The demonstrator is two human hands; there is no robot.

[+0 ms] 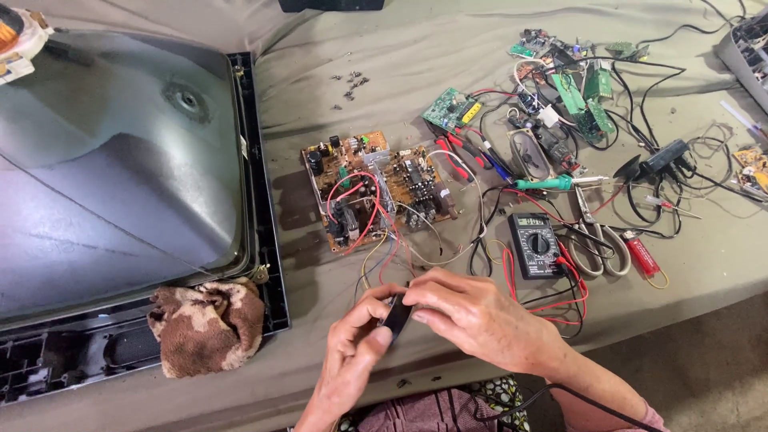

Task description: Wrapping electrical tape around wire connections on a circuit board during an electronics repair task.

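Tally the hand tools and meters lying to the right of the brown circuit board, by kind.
Digital multimeter: 1
Scissors: 1
Green-handled soldering iron: 1
Red lighter: 1
Total: 4

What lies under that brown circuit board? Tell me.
Under the brown circuit board only the grey cloth shows around its edges; red wires cross on top. Anything directly beneath is covered.

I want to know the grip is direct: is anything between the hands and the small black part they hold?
Nothing visible does. The left hand and right hand both pinch the small black part directly with bare fingertips. Wires run from the circuit board toward it, behind the fingers.
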